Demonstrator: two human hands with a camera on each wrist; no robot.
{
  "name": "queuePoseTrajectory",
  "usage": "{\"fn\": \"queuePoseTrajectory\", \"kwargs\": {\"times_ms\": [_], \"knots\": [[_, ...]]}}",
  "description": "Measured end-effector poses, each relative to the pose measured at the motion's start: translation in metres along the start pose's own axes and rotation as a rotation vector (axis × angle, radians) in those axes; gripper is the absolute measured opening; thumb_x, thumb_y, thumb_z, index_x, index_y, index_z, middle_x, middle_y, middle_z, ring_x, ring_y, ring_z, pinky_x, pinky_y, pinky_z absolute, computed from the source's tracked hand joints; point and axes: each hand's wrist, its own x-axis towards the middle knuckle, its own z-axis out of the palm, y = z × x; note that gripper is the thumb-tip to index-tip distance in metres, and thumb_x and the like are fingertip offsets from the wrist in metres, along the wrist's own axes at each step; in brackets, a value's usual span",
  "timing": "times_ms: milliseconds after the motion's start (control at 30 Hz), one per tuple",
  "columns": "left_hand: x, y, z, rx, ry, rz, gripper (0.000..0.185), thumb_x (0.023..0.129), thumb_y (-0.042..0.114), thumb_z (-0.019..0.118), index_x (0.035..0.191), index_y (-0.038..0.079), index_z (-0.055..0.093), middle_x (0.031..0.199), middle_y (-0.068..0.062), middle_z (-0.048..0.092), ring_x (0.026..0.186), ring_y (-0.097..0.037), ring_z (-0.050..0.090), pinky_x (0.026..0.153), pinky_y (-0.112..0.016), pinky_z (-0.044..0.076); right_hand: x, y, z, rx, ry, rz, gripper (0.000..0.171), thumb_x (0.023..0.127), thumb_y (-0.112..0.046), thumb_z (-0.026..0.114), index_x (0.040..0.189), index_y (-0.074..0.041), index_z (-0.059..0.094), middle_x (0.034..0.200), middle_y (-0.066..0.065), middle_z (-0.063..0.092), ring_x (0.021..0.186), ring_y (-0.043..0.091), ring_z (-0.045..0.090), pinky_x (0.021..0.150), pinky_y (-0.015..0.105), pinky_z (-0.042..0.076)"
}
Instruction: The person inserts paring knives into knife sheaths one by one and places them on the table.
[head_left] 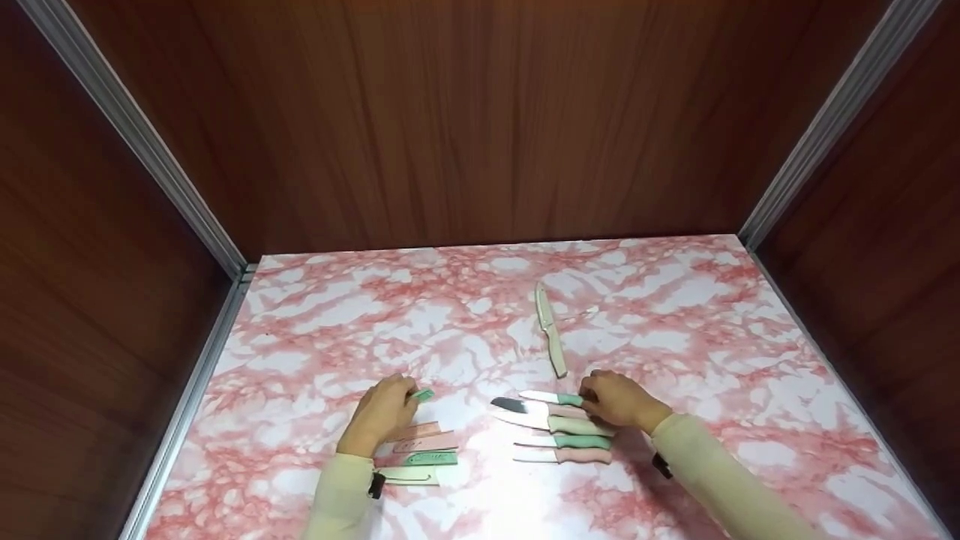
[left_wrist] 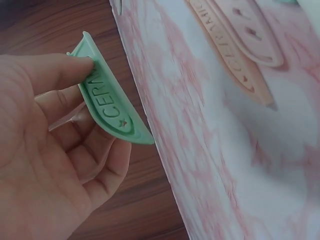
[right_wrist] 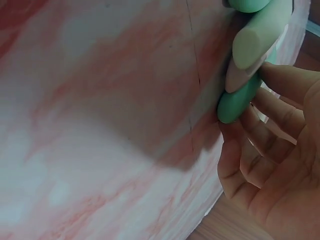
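Observation:
My left hand (head_left: 385,409) pinches a small green blade cover (left_wrist: 110,102) between thumb and fingers; raised "CERAM" lettering shows on it in the left wrist view. On the right, my right hand (head_left: 619,399) holds a green-handled knife (head_left: 551,397) by its handle, the bare blade pointing left toward the cover. Just below that knife lie a pink-handled knife (head_left: 568,410), a cream-handled knife (head_left: 577,426), another green-handled knife (head_left: 581,442) and a second pink-handled knife (head_left: 583,454), all with blades to the left.
Beside my left wrist lie an orange cover (head_left: 420,430), a pink cover (head_left: 427,442), a larger green cover (head_left: 433,458) and a cream cover (head_left: 420,475). Farther back is a cream knife (head_left: 553,346) with its blade covered. Brown panels (head_left: 480,127) wall the marbled table (head_left: 337,330).

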Motion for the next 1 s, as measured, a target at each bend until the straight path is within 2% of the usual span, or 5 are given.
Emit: {"fn": "queuePoseTrajectory", "kwargs": {"times_ms": [300, 400, 533, 700, 1000], "knots": [[-0.004, 0.005, 0.002, -0.079, -0.06, 0.02, 0.01, 0.095, 0.012, 0.051, 0.091, 0.01, 0.06, 0.071, 0.005, 0.051, 0.059, -0.011, 0.043, 0.056, -0.031, 0.038, 0.003, 0.002, 0.001, 0.078, -0.009, -0.051, 0.007, 0.084, -0.008, 0.067, 0.087, -0.008, 0.061, 0.076, -0.005, 0.053, 0.068, 0.013, 0.049, 0.062, 0.034, 0.043], [-0.004, 0.007, 0.003, -0.081, -0.054, 0.026, 0.009, 0.096, 0.013, 0.051, 0.091, 0.011, 0.059, 0.071, 0.004, 0.053, 0.058, -0.011, 0.044, 0.056, -0.03, 0.039, 0.005, 0.003, 0.001, 0.12, -0.024, -0.064, 0.003, 0.086, -0.006, 0.065, 0.086, -0.008, 0.062, 0.075, -0.005, 0.053, 0.069, 0.012, 0.049, 0.064, 0.033, 0.042], [-0.003, 0.011, 0.006, -0.096, -0.046, 0.036, 0.011, 0.098, 0.013, 0.049, 0.094, 0.011, 0.059, 0.073, 0.004, 0.054, 0.059, -0.011, 0.045, 0.056, -0.031, 0.04, 0.008, 0.001, 0.0, 0.148, -0.032, 0.007, 0.004, 0.089, -0.009, 0.061, 0.085, -0.009, 0.062, 0.076, -0.004, 0.052, 0.069, 0.013, 0.048, 0.068, 0.035, 0.042], [0.001, 0.017, 0.009, -0.121, -0.039, 0.074, 0.013, 0.099, 0.013, 0.046, 0.096, 0.009, 0.058, 0.075, 0.004, 0.05, 0.063, -0.012, 0.044, 0.059, -0.031, 0.04, 0.008, -0.005, 0.0, 0.168, -0.005, 0.108, 0.004, 0.092, -0.009, 0.055, 0.093, -0.007, 0.057, 0.077, -0.003, 0.052, 0.07, 0.015, 0.048, 0.069, 0.037, 0.041], [0.012, 0.029, 0.01, -0.189, -0.033, 0.087, 0.015, 0.1, 0.012, 0.042, 0.096, 0.006, 0.055, 0.075, 0.003, 0.048, 0.064, -0.012, 0.042, 0.06, -0.03, 0.038, 0.006, -0.021, -0.011, 0.172, 0.104, 0.108, 0.004, 0.09, -0.008, 0.051, 0.093, -0.008, 0.052, 0.068, -0.002, 0.048, 0.063, 0.016, 0.046, 0.062, 0.036, 0.04]]}}
